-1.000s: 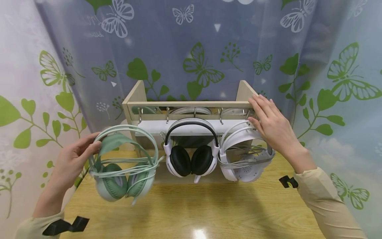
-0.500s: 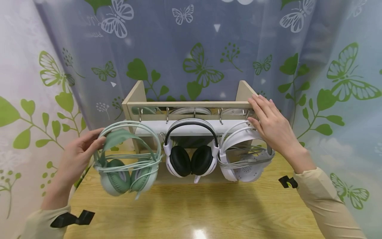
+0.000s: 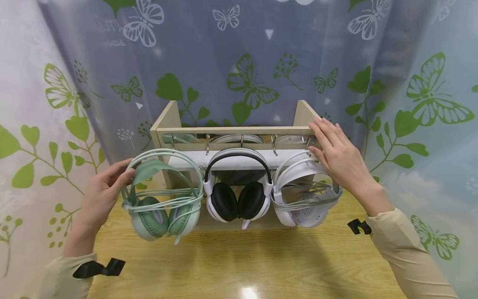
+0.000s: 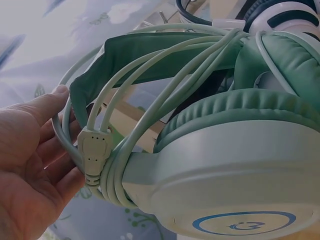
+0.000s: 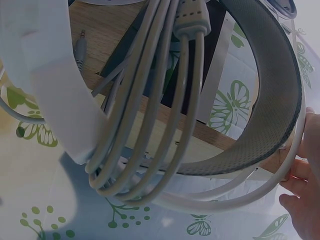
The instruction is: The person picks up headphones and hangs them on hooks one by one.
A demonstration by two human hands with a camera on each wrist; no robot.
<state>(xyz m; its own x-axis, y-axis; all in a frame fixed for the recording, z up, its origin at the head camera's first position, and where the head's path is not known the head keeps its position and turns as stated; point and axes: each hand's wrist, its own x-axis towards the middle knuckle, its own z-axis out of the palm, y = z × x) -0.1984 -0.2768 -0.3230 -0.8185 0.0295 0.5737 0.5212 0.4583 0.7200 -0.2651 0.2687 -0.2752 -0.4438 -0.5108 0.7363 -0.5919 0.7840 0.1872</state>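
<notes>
Between thumb and fingers, my left hand pinches the light green headphones by the left side of their headband hoops. They hang in front of the left end of a wooden rack, overlapping its leftmost hook in the head view. Their cable is wound around the frame, as the left wrist view shows on the green headphones. My right hand lies with straight fingers on the rack's right end, close by the white headphones, which hang there with a wrapped grey cable.
White headphones with black ear pads hang at the rack's middle, close to the green pair. Several metal hooks line the rack's front bar. A white shelf sits behind. The rack stands on a wooden table before a butterfly-patterned curtain.
My left hand has carried the green headphones to the right and slightly up, nearer the rack and the middle headphones. The right hand has stayed on the rack's end.
</notes>
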